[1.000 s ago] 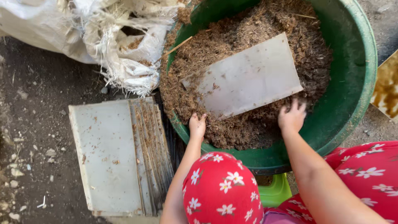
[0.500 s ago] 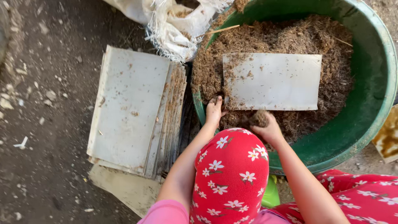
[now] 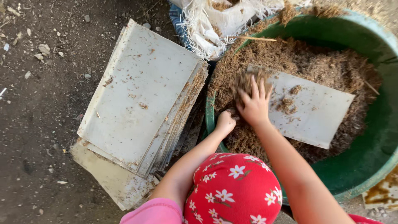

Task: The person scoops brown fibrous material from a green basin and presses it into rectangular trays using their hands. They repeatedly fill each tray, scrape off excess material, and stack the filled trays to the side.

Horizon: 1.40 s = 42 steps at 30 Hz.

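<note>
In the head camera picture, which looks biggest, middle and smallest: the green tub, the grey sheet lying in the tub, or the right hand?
1. green tub
2. grey sheet
3. right hand, though it sits nearer the camera, so it looks bigger than it really is.

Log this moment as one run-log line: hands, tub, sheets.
right hand: clump of brown fibre on grey sheet | left hand: in fibre by green tub rim | sheet stack: on ground beside tub
</note>
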{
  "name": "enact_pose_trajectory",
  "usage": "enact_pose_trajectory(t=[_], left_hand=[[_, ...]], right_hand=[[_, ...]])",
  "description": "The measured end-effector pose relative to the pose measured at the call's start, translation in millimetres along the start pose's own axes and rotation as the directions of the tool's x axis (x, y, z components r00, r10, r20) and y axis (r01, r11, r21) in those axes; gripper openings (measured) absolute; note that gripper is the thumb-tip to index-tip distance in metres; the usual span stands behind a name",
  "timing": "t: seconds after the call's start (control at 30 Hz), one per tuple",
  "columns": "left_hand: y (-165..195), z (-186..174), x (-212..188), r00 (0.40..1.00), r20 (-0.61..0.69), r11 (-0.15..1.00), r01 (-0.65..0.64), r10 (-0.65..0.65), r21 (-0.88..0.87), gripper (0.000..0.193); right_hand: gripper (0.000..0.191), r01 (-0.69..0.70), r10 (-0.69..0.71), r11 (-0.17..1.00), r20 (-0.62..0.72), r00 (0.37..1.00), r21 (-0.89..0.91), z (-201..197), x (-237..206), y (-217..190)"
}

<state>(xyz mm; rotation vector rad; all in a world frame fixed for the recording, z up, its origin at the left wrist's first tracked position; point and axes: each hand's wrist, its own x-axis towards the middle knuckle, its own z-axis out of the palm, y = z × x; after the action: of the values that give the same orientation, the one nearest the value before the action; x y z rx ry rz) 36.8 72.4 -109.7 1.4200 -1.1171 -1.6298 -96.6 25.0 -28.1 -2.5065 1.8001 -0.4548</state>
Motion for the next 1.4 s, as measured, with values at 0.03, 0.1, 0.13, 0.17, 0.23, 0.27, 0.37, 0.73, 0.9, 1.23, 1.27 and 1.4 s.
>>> enact_pose_trajectory(t=[0.03,0.1,0.13,0.17,0.23,0.27,0.37,0.73,0.9,1.23,1.27,1.4], left_hand=[[0,-1,0,1.000,0.026,0.997,0.003,-0.001,-0.079,0.045],[-1,-2,-2,0.999,0.028,0.997,0.028,-0.031,0.074,0.041],[-2,-3,-4,0.998,0.028,0.988,0.046,-0.050,0.148,0.039],[-2,-3,-4,0.998,0.032,0.989,0.053,-0.058,0.139,0.041],[-4,-4,-5,0.997,0.037,0.991,0.062,-0.067,0.118,0.045],[-4,-4,-5,0.996,0.015,0.989,0.082,-0.085,0.127,0.046],[-4,-3,-4,0.992,-0.047,0.968,0.127,-0.120,0.218,0.042],[4,-4,-12,0.943,0.036,0.929,0.333,-0.332,-0.159,0.027],[2,-5,-11,0.939,-0.017,0.934,0.341,-0.345,-0.109,0.024],[4,-22,-17,0.951,0.126,0.780,0.303,-0.281,-0.548,0.041],[6,-24,-17,0.942,0.167,0.729,0.331,-0.291,-0.599,0.053],[11,-28,-15,0.894,0.140,0.715,0.427,-0.425,-0.553,0.082]], right_hand=[[0.053,-0.010,0.009,1.000,-0.016,1.000,-0.004,4,20,6],[0.059,-0.081,0.081,0.996,0.033,0.996,0.027,7,55,20],[0.059,-0.143,0.141,0.989,0.049,0.989,0.041,9,73,25],[0.059,-0.204,0.201,0.978,0.059,0.978,0.049,9,90,32],[0.046,-0.346,0.338,0.937,0.140,0.930,0.035,2,110,49],[0.040,-0.416,0.406,0.909,0.174,0.897,0.024,-1,115,55],[0.037,-0.564,0.566,0.823,-0.006,0.825,0.070,-2,101,54],[0.036,-0.519,0.535,0.841,0.382,0.753,-0.155,-52,-54,40],[0.070,-0.959,0.934,0.283,0.224,0.277,0.007,-83,-20,113],[0.055,-0.097,0.092,0.991,0.060,0.994,0.087,-5,17,-16],[0.055,-0.082,0.076,0.988,0.044,0.996,0.132,-9,-5,-21],[0.059,-0.096,0.074,0.990,0.195,0.978,0.105,-27,-81,-11]])
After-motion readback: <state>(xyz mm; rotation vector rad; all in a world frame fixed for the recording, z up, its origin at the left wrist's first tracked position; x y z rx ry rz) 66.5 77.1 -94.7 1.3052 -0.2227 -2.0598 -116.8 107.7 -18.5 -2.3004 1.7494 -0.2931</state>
